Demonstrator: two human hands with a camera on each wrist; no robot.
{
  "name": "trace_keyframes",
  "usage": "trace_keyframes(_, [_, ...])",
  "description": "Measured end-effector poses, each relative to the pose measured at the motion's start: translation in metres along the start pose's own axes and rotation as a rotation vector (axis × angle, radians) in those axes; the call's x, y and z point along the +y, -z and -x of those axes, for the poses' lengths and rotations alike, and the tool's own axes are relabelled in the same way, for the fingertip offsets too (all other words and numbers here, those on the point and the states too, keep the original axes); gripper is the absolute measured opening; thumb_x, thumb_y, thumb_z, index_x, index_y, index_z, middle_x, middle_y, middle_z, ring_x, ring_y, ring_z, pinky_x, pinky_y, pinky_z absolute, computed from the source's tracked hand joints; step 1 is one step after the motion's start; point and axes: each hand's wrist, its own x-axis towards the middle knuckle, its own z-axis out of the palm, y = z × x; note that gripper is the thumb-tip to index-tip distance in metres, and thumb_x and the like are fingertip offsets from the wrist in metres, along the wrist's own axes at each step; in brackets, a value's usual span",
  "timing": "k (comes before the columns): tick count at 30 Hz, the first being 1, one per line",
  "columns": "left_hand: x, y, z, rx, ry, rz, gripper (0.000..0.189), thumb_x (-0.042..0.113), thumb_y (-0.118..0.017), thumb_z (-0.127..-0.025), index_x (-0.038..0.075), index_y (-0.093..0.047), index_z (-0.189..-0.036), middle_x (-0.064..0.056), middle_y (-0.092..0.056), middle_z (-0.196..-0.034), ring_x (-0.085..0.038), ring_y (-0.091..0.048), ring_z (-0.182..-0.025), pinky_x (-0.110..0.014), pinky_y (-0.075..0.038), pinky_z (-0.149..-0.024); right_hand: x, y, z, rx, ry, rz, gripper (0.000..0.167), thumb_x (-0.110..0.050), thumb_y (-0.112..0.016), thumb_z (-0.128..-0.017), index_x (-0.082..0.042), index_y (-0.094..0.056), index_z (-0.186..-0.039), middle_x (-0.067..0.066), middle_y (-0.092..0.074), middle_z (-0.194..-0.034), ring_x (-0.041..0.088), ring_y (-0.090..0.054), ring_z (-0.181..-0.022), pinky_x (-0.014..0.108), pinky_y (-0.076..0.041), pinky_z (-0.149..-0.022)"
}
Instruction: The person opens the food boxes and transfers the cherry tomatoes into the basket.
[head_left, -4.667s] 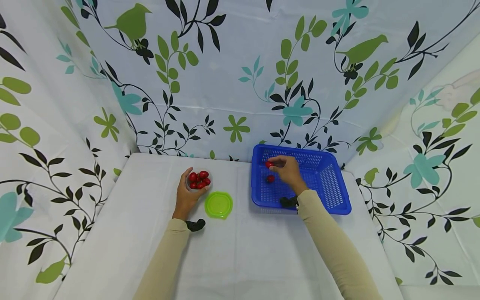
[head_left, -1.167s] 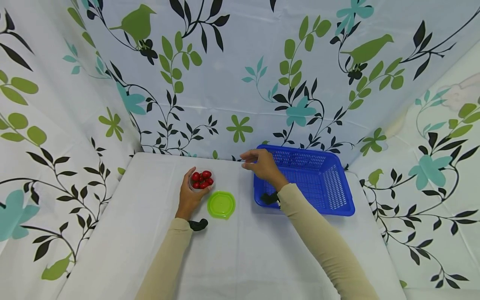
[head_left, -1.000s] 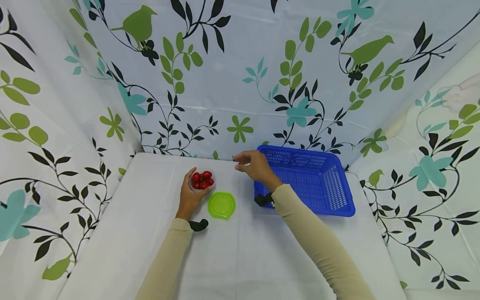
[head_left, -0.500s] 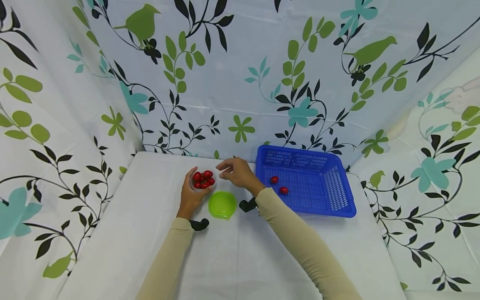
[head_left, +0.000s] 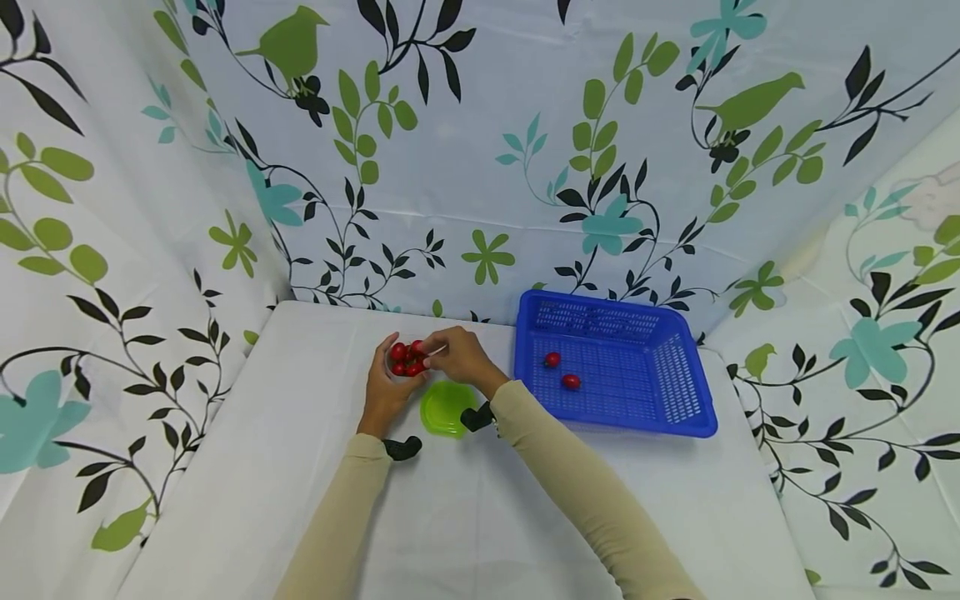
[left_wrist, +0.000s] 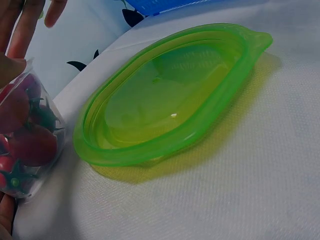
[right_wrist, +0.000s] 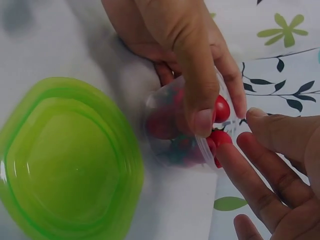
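My left hand (head_left: 384, 393) holds a small clear plastic cup (left_wrist: 56, 125) with its fingers and thumb around it. Several red cherry tomatoes (right_wrist: 221, 109) are inside, some with green stems. My right hand (head_left: 463, 360) is over the cup's mouth. In the right wrist view, its index fingertip touches a tomato near the rim, while the thumb stays apart with nothing pinched. A translucent green lid (head_left: 442, 408) lies on the white cloth just below the cup, partly covered by the right wrist's dark camera.
A blue perforated basket (head_left: 637, 367) stands at the right back of the table. Two cherry tomatoes lie in it, one tomato (head_left: 552, 359) slightly behind the other tomato (head_left: 571, 381). A patterned curtain (head_left: 435, 183) hangs around the table's back and sides.
My right hand, which held a tomato over the basket earlier, has moved left to the cup. Two tomatoes now show in the basket. The left hand still holds the cup in place.
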Motion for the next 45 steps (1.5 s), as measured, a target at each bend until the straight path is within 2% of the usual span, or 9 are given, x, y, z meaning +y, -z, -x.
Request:
trace_keyframes(7, [0.0,0.0,0.001,0.013,-0.004,-0.032,0.094,0.021,-0.087,-0.09,0.025,-0.033,-0.166,-0.012,-0.037,-0.171,-0.03,-0.029,-0.162,-0.058,-0.02,-0.135,0.0,-0.008,-0.004,0.002,-0.001,0.031,0.026,-0.008,-0.078,-0.096,-0.011,-0.079,-0.121,0.004,-0.079,-0.122,0.017,-0.077,-0.102,0.028,-0.064,-0.091])
trace_keyframes(12, [-0.001,0.0,0.001,0.016,0.0,-0.031,0.093,0.02,-0.085,-0.091,0.026,-0.031,-0.166,-0.011,-0.04,-0.169,-0.029,-0.034,-0.159,-0.055,-0.027,-0.133,-0.003,-0.015,-0.008,-0.02,0.028,0.033,0.024,-0.009,-0.078,-0.097,-0.014,-0.081,-0.12,0.0,-0.08,-0.119,0.014,-0.074,-0.105,0.024,-0.062,-0.092])
trace_keyframes(17, [-0.001,0.001,0.001,0.008,-0.003,-0.023,0.092,0.021,-0.085,-0.092,0.027,-0.031,-0.166,-0.011,-0.041,-0.167,-0.028,-0.038,-0.155,-0.052,-0.034,-0.13,-0.008,-0.018,-0.008,-0.017,0.049,0.01,0.024,-0.008,-0.076,-0.098,-0.013,-0.08,-0.121,0.0,-0.08,-0.119,0.015,-0.073,-0.111,0.025,-0.061,-0.095])
trace_keyframes(22, [-0.003,0.001,-0.001,0.004,-0.023,-0.006,0.092,0.022,-0.085,-0.091,0.026,-0.032,-0.166,-0.011,-0.044,-0.165,-0.028,-0.04,-0.154,-0.053,-0.035,-0.129,-0.007,-0.021,-0.011,-0.001,0.015,0.029,0.023,-0.006,-0.076,-0.097,-0.013,-0.081,-0.118,0.0,-0.08,-0.119,0.015,-0.072,-0.11,0.026,-0.061,-0.094])
trace_keyframes(27, [-0.003,0.002,-0.001,-0.002,-0.025,0.009,0.092,0.021,-0.086,-0.091,0.025,-0.033,-0.166,-0.011,-0.043,-0.166,-0.028,-0.04,-0.153,-0.051,-0.036,-0.129,-0.009,-0.025,-0.015,-0.03,0.004,0.049,0.023,-0.006,-0.076,-0.097,-0.012,-0.081,-0.119,0.001,-0.08,-0.118,0.015,-0.072,-0.107,0.024,-0.062,-0.09])
trace_keyframes(34, [-0.002,0.002,-0.001,-0.005,-0.035,0.023,0.092,0.013,-0.084,-0.091,0.023,-0.032,-0.166,-0.014,-0.042,-0.166,-0.031,-0.041,-0.153,-0.054,-0.038,-0.127,-0.009,-0.033,-0.019,-0.068,-0.023,0.1,0.023,-0.009,-0.074,-0.099,-0.014,-0.08,-0.122,0.0,-0.079,-0.123,0.016,-0.071,-0.116,0.026,-0.061,-0.098])
trace_keyframes(38, [-0.001,0.001,-0.001,-0.001,-0.029,0.023,0.091,0.011,-0.082,-0.091,0.02,-0.032,-0.166,-0.016,-0.042,-0.166,-0.035,-0.04,-0.153,-0.056,-0.037,-0.128,-0.008,-0.036,-0.023,-0.077,-0.042,0.11,0.023,-0.011,-0.073,-0.101,-0.015,-0.08,-0.122,0.0,-0.078,-0.124,0.016,-0.071,-0.115,0.027,-0.061,-0.099])
trace_keyframes(42, [0.007,0.001,0.001,-0.012,0.007,0.038,0.091,0.007,-0.08,-0.092,0.016,-0.03,-0.167,-0.019,-0.038,-0.168,-0.038,-0.037,-0.155,-0.057,-0.033,-0.129,-0.009,-0.038,-0.024,-0.084,-0.048,0.107,0.023,-0.013,-0.073,-0.101,-0.015,-0.08,-0.123,0.0,-0.078,-0.123,0.016,-0.07,-0.113,0.026,-0.061,-0.097])
trace_keyframes(45, [0.022,0.004,0.005,-0.021,0.023,0.044,0.089,0.003,-0.078,-0.091,0.01,-0.031,-0.167,-0.023,-0.038,-0.167,-0.04,-0.037,-0.155,-0.057,-0.033,-0.129,-0.01,-0.04,-0.024,-0.08,-0.035,0.1,0.022,-0.014,-0.074,-0.1,-0.013,-0.08,-0.122,0.001,-0.078,-0.121,0.015,-0.071,-0.111,0.024,-0.061,-0.096])
